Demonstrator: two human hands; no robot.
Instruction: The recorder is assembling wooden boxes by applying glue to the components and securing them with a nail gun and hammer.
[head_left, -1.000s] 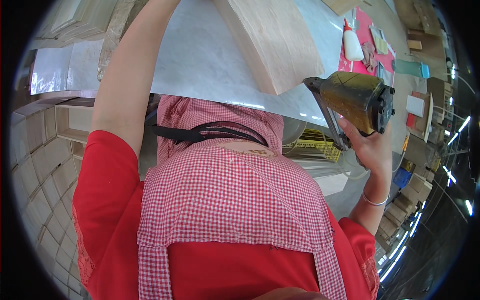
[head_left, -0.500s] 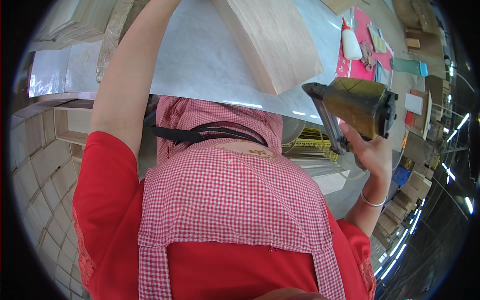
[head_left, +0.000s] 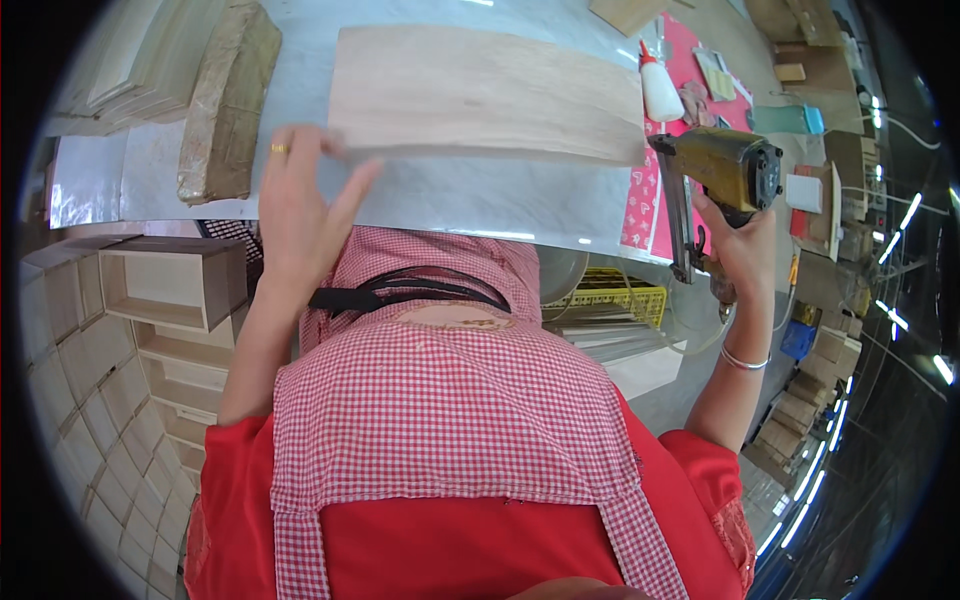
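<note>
I've got the left hand [head_left: 303, 205] on my remote feed, fingers parted, thumb out, a bit blurred, nothing in its grasp. Wooden piece [head_left: 485, 95] lies ahead of it and to its right; I can't tell whether the fingertips touch the near corner. Right hand [head_left: 745, 252] I mark as clamped on the handle of a yellow-and-black nail gun [head_left: 715, 163]. Its nose sits ahead and left of that hand, by the wooden piece's right end, contact unclear to me. Pale tabletop [head_left: 440, 195] under the wooden piece, ahead of the left hand. Wrapped block [head_left: 230, 105]: ahead and left of the left hand. Ahead of the right hand, past the nail gun, I see a white bottle with a red tip [head_left: 661, 92]. Yellow crate [head_left: 638, 298]: left of the right hand, lower down.
</note>
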